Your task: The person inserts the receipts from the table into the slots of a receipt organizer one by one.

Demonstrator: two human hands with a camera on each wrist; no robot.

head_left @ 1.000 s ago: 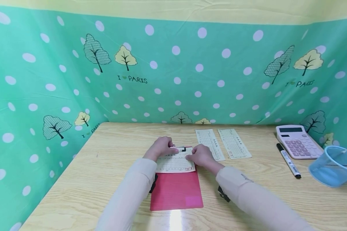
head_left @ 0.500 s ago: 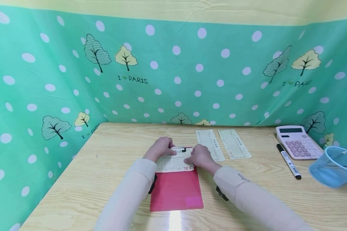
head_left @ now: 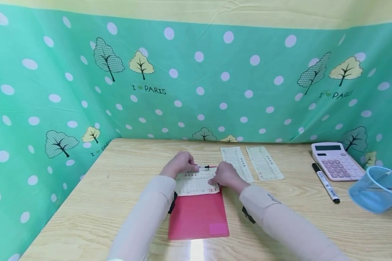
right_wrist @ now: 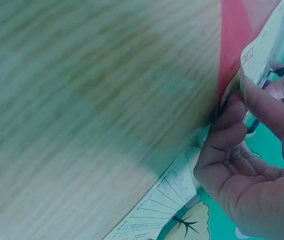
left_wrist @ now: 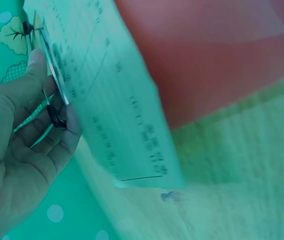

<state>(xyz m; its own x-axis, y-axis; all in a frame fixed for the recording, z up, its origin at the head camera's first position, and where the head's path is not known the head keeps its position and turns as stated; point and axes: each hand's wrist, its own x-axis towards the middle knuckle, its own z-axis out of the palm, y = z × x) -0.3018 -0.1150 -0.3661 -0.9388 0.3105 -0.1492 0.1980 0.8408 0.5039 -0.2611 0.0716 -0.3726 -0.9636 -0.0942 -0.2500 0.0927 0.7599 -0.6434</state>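
Note:
A red clipboard lies on the wooden table with a printed paper form across its upper part. At its top edge is a wire clip with black ends. My left hand grips this clip, the thumb on the near side and fingers behind, as the left wrist view shows around the clip's black end. My right hand pinches the form's right edge between thumb and curled fingers. In the right wrist view the form's edge bends up from the red board.
Two more printed forms lie behind my right hand, a nearer form and a farther form. To the right are a black-capped marker, a pink calculator and a blue mesh pen holder. A green patterned cloth hangs behind the table.
The clip has tipped up and back at the board's top edge, with my left hand shifting slightly up. The form's right edge has slid a little left with my right hand.

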